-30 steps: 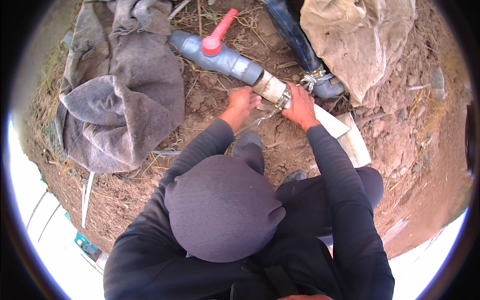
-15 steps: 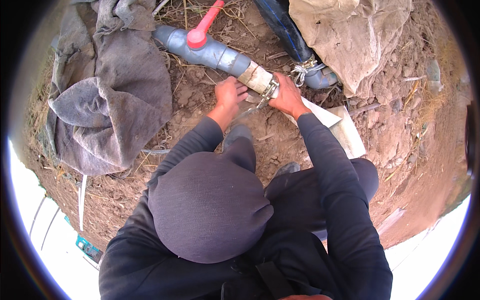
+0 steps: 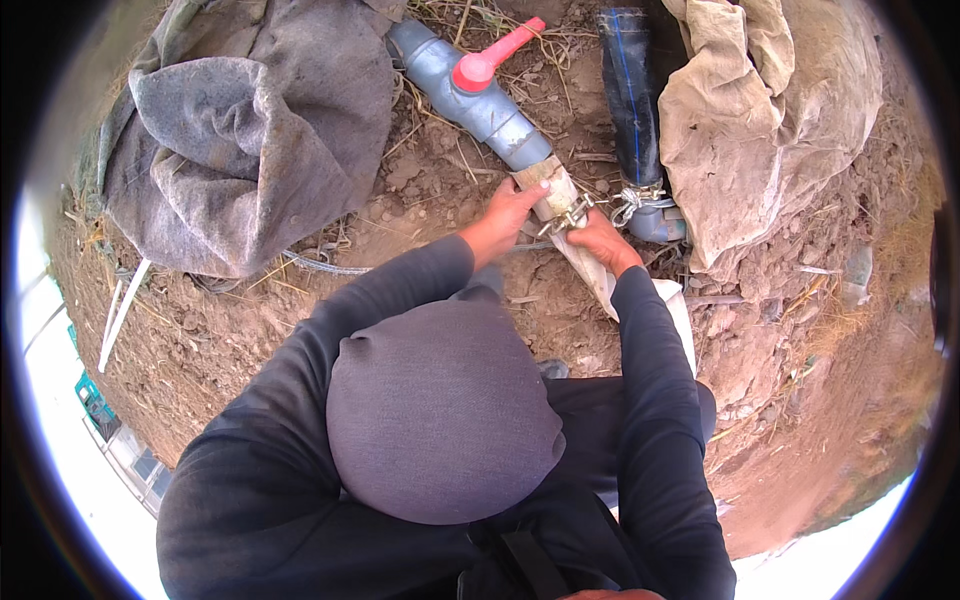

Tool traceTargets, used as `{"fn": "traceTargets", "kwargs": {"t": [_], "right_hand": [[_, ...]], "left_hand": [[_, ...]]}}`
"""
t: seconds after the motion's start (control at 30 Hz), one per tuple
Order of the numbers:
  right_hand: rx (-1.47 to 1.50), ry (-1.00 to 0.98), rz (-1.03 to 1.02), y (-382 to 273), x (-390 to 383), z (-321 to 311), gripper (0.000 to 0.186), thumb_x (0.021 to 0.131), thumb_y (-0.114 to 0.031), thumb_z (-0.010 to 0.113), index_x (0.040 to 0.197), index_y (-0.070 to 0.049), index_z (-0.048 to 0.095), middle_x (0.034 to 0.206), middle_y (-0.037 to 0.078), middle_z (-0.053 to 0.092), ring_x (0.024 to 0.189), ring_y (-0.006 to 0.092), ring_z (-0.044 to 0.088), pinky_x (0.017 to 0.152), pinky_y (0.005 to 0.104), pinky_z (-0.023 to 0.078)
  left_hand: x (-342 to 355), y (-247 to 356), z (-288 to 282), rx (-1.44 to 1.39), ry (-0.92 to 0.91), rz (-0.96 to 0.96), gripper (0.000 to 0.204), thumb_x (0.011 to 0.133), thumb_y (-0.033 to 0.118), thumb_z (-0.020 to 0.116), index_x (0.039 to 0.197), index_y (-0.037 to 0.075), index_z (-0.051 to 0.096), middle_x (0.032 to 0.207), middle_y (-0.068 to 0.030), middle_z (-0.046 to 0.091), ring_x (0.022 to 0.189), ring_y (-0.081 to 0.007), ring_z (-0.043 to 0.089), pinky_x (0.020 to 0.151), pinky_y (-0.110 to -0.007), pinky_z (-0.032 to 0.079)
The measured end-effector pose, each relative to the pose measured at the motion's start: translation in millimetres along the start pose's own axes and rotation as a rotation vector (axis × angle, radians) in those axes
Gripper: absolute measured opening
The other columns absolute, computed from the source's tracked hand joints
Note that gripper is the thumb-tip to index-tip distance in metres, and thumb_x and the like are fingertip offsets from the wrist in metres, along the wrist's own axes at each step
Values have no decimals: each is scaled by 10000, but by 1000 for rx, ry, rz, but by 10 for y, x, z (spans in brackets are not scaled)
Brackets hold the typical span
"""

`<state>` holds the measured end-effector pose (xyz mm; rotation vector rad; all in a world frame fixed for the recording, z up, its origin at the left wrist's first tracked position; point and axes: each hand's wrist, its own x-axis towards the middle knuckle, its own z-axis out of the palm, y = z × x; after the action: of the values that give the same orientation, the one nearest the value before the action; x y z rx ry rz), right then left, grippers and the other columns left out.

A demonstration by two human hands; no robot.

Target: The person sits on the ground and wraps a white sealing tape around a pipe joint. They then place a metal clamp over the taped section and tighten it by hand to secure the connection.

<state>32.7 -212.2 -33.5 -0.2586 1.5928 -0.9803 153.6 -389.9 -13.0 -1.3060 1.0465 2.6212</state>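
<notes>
My left hand [image 3: 506, 216] is closed on the short white pipe [image 3: 556, 180] at the lower right end of a blue-grey plastic pipe [image 3: 498, 118], which carries a red valve handle [image 3: 508, 38]. My right hand [image 3: 604, 242] is closed around the white flat hose [image 3: 590, 272] just below a metal clamp [image 3: 572, 216] on that pipe; part of its grip is hidden. Beside them lies a black pipe [image 3: 630, 100] with a blue stripe, bound with metal and cord to a grey elbow [image 3: 655, 224].
A grey felt cloth [image 3: 230, 170] lies at the upper left and a beige sack [image 3: 750, 140] at the upper right, on rough soil with straw [image 3: 780, 330]. A grey cable [image 3: 340, 264] runs along the ground. My knee and legs fill the lower middle.
My left hand has moved from beside the white pipe to gripping it. The view has turned, and the joint and both hands now sit lower, the white hose more upright.
</notes>
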Motion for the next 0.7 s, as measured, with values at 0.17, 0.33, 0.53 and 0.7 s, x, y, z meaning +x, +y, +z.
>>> {"fn": "traceTargets", "kwargs": {"t": [0.17,0.33,0.53,0.7], "right_hand": [[184,-58,35,-32,-22,-10,632,731,-117,688,1337,43,611,1187,57,677,1048,184,617,985,310,477],[169,-66,103,-88,-9,-32,751,697,-174,752,1378,72,551,1202,134,685,1087,241,633,1014,319,473],[157,-15,45,-85,-31,-4,686,730,-141,731,1366,66,579,1195,95,684,1053,196,618,989,311,478],[88,54,47,-63,6,12,781,689,-210,785,1388,53,554,1253,156,687,1156,272,641,1067,329,457]], "left_hand": [[113,-119,19,50,94,85,462,1043,218,684,1415,1,517,1325,-118,662,1219,-243,645,1069,-426,513],[240,-196,50,147,217,81,428,1052,252,678,1379,7,550,1291,-109,678,1174,-210,650,1031,-395,522],[323,-234,30,34,162,120,448,1063,326,667,1367,27,528,1292,-104,677,1181,-214,647,1038,-408,527],[277,-152,112,-51,222,74,464,1070,373,652,1340,17,529,1248,-106,689,1125,-209,665,982,-409,553]]}}
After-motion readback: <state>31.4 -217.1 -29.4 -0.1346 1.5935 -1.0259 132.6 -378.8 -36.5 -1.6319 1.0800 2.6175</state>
